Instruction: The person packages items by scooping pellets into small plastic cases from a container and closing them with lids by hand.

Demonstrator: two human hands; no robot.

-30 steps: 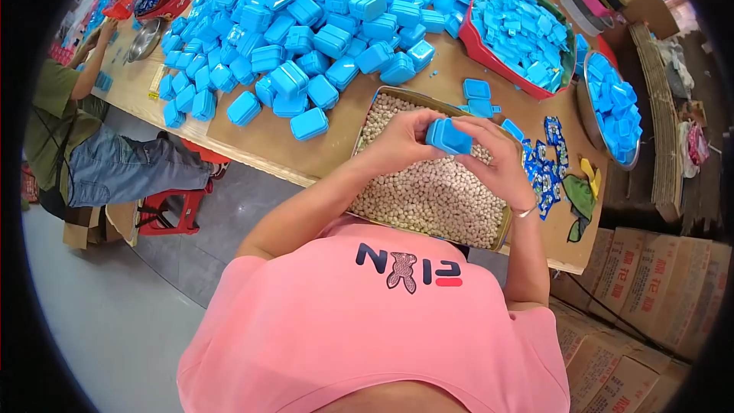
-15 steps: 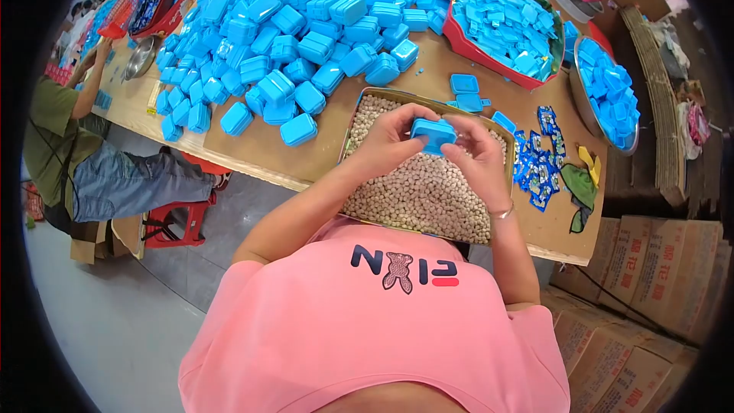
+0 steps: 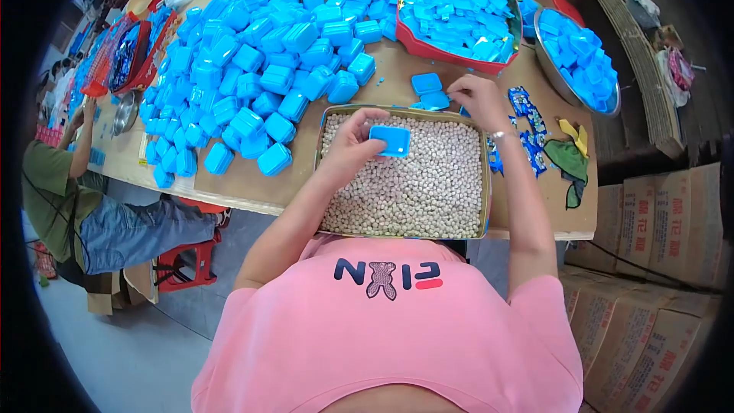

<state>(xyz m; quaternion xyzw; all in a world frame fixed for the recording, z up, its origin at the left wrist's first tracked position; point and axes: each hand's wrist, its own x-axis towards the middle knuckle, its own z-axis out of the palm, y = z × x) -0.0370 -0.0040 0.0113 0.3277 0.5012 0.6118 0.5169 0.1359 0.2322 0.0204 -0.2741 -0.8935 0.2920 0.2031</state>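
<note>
My left hand (image 3: 358,145) holds a small blue plastic box (image 3: 391,141) between thumb and fingers, its shallow rimmed side facing up. A tiny pale spot shows on it. Beneath lies a rectangular tin tray (image 3: 485,206) filled with small round whitish pellets (image 3: 405,195). Beyond the tray's far right corner, my right hand (image 3: 478,101) reaches out with its fingertips pinched together. They are at the edge of a pair of flat blue plastic pieces (image 3: 427,84); what is between them is too small to make out.
A big heap of closed blue boxes (image 3: 264,76) covers the table's left and back. Behind stands a red basin (image 3: 459,63) of blue pieces, with a metal bowl (image 3: 604,112) at right. Blue printed packets (image 3: 527,126) lie right of the tray. A co-worker (image 3: 57,176) sits at left.
Both hands were together on the blue box above the tray. My right hand has left it and moved away to the flat pieces; my left hand keeps the box. The view has shifted.
</note>
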